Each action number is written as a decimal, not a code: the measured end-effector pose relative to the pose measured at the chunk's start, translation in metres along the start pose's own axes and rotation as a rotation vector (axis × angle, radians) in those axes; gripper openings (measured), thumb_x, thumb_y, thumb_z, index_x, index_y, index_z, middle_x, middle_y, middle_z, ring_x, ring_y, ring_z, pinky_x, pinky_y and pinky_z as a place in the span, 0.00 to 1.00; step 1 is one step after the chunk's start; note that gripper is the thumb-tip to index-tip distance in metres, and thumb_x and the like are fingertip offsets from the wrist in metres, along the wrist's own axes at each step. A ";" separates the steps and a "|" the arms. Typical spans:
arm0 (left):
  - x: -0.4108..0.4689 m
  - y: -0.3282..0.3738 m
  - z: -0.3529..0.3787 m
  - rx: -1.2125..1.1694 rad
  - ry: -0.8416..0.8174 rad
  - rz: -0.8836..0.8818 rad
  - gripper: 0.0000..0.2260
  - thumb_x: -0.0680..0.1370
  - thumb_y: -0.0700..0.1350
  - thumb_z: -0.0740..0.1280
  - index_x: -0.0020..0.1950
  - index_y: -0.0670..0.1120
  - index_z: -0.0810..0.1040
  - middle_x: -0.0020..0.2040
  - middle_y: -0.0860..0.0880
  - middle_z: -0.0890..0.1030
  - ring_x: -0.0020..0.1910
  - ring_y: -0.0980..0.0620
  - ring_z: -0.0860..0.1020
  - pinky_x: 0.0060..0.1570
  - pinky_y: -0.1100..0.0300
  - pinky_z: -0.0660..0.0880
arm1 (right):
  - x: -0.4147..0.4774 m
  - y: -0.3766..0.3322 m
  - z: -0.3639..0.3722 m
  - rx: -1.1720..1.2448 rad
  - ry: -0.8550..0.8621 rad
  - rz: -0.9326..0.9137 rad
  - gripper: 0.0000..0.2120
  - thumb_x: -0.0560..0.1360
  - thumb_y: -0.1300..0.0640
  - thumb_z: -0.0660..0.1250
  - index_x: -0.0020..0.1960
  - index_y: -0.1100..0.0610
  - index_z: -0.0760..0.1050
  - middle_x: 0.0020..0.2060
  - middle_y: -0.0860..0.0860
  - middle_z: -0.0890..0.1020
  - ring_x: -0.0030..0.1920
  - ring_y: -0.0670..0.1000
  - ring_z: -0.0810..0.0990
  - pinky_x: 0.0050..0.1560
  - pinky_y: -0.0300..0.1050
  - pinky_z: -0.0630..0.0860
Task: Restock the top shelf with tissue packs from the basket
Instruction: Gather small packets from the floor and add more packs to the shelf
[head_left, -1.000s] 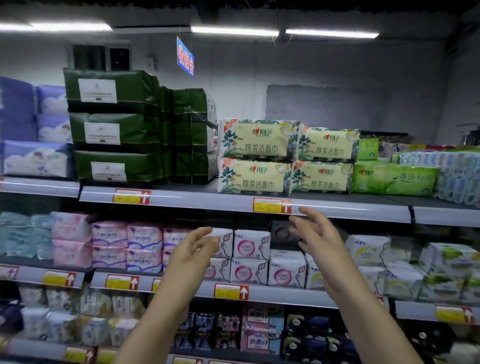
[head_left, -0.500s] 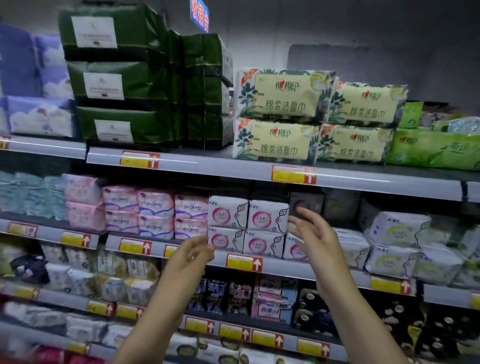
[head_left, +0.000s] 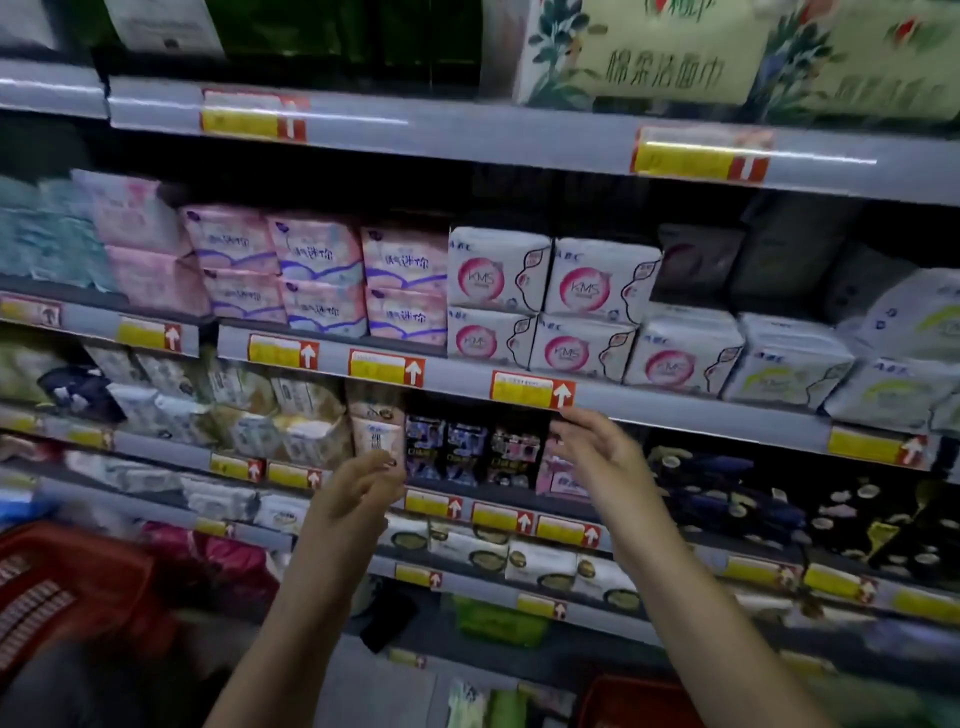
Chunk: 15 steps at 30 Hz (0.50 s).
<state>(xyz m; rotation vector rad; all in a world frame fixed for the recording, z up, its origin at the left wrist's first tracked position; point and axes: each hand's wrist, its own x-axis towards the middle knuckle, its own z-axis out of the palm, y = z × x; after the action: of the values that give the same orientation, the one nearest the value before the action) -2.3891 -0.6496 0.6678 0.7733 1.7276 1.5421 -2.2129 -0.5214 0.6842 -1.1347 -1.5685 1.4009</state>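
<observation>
nearest, at the bottom edge, a red basket (head_left: 67, 582) sits low on the left and a second red rim (head_left: 631, 699) shows low on the right, with pale green packs (head_left: 475, 701) just beside it; blur hides whether those are the tissue packs to shelve. higher, the left hand (head_left: 358, 493) and right hand (head_left: 602, 457) hang before the lower shelves, palms facing, fingers loosely spread, neither holding anything. behind them the middle shelf (head_left: 727, 418) carries white packs (head_left: 498, 280) stacked two high, right up to its lip. farthest and highest, the top shelf (head_left: 467, 140) already bears floral tissue packs (head_left: 649, 52) beside dark green packs (head_left: 337, 31).

a reach down for stock looks like the next step. the baskets lie at the edge of sight, so a hasty grab could catch a soft pack by one corner and drop it. lifting it past the middle shelf could brush the front packs off the lip, and shoving it in up top could topple the stack there.
</observation>
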 end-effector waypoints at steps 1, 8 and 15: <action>0.003 -0.015 -0.002 -0.011 0.008 -0.037 0.17 0.75 0.49 0.71 0.62 0.48 0.76 0.58 0.46 0.79 0.58 0.46 0.77 0.59 0.46 0.73 | 0.003 0.013 0.005 -0.011 -0.012 0.030 0.09 0.81 0.53 0.59 0.59 0.45 0.71 0.59 0.47 0.77 0.59 0.49 0.77 0.49 0.39 0.71; -0.008 -0.123 -0.011 -0.111 0.125 -0.315 0.09 0.79 0.44 0.65 0.59 0.47 0.74 0.57 0.45 0.78 0.54 0.49 0.77 0.52 0.54 0.72 | 0.010 0.103 0.035 -0.086 -0.051 0.237 0.13 0.81 0.51 0.59 0.64 0.47 0.72 0.60 0.47 0.76 0.58 0.49 0.77 0.52 0.43 0.70; -0.014 -0.207 -0.009 -0.100 0.157 -0.464 0.16 0.71 0.51 0.69 0.57 0.51 0.74 0.55 0.48 0.80 0.52 0.54 0.78 0.47 0.59 0.73 | 0.005 0.196 0.055 -0.161 -0.081 0.379 0.12 0.80 0.54 0.61 0.63 0.50 0.72 0.60 0.49 0.77 0.61 0.51 0.76 0.57 0.44 0.71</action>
<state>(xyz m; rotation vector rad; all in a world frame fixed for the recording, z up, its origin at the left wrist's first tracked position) -2.3861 -0.6907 0.4648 0.1815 1.7692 1.3763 -2.2387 -0.5331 0.4823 -1.5517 -1.6026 1.6005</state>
